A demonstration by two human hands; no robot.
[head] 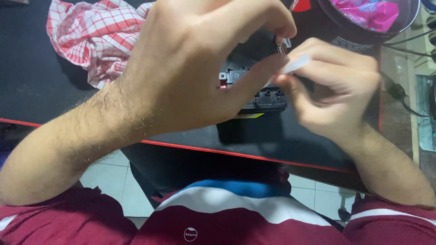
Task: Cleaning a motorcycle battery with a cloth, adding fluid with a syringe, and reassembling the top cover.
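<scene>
My left hand is raised over a black desk mat, fingers curled, thumb and fingertip pinching toward a small white strip. My right hand holds that white strip between thumb and fingers; it is blurred. Both hands meet just above a small black electronic part with connectors and a red tab, lying on the mat. Most of the part is hidden behind my left hand.
A red-and-white checked cloth lies crumpled at the back left. A round black container with pink wrapping stands at the back right. Cables run along the wooden desk at right. The mat's red-trimmed front edge is close to my body.
</scene>
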